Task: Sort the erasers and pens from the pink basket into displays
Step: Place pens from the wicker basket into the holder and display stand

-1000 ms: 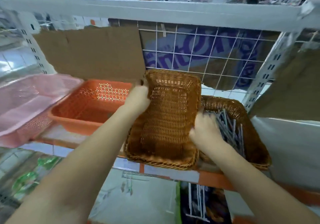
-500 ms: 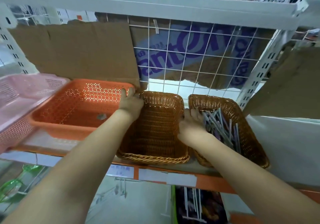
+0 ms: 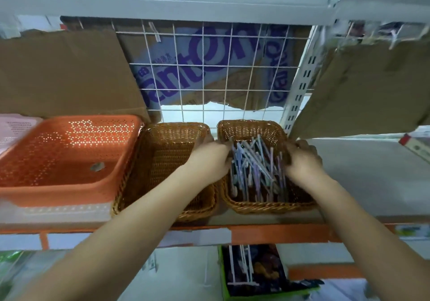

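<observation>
The pens (image 3: 253, 168) are gathered in the right wicker basket (image 3: 251, 128), its side rims gripped by the left hand (image 3: 210, 161) and right hand (image 3: 303, 161); no erasers are seen in the middle wicker basket (image 3: 167, 161), so that sorting is judged outstanding.

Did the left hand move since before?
Yes. The left hand went right, away from the orange basket, across to the pen basket rim.

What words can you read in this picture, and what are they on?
"antO": big purple letters on the cardboard box at the back; the start and end are unclear.
Small characters above those letters: too blurred to read.
Shelf-edge labels: too blurred to read.
</observation>
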